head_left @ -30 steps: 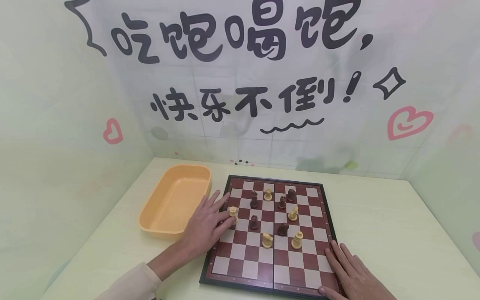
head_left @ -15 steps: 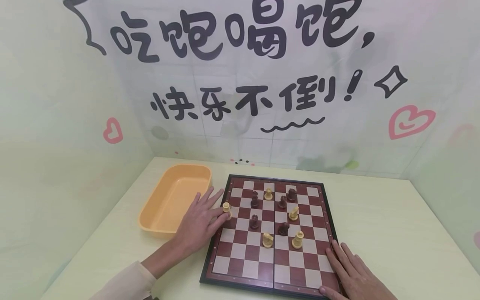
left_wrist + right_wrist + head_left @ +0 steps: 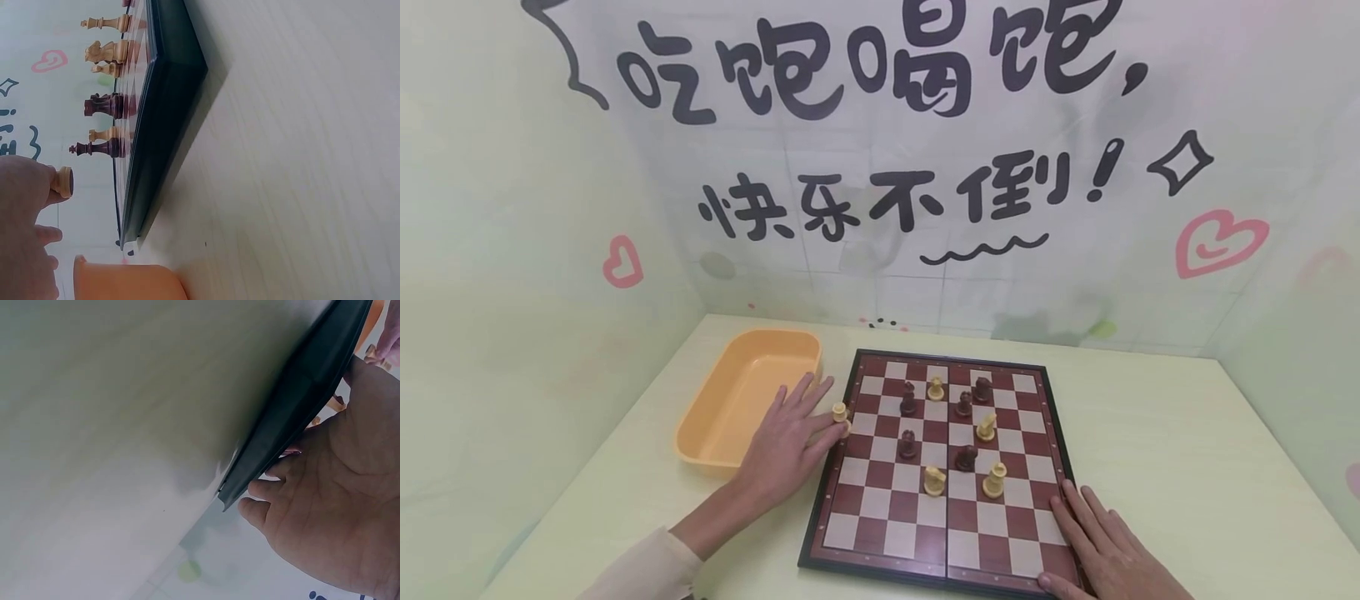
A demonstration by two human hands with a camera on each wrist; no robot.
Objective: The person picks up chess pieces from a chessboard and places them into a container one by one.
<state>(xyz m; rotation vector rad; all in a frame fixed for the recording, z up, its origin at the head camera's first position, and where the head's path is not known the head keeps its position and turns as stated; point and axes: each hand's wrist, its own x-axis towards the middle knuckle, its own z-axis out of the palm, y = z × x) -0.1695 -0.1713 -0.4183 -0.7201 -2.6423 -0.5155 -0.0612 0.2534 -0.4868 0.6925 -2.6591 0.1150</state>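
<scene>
My left hand [image 3: 787,446] pinches a cream chess piece [image 3: 839,412] between thumb and fingers, its other fingers spread. It is over the left border of the folding chessboard [image 3: 887,533], beside the orange tray. The piece's round base [image 3: 65,182] shows in the left wrist view, held off the board. My right hand [image 3: 1112,550] lies with straight fingers along the board's right edge, thumb near the front corner. On the squares stand several pieces, among them a cream rook [image 3: 994,482], a cream knight [image 3: 934,481] and a dark knight [image 3: 966,458].
An orange tray [image 3: 688,450] stands left of the board, partly behind my left hand. The pale table [image 3: 1157,433] extends on both sides. A white wall sheet [image 3: 880,292] with black lettering rises behind it.
My left hand has carried the cream chess piece leftward from a left-column square to beyond the board's playing squares. My right hand stays in place.
</scene>
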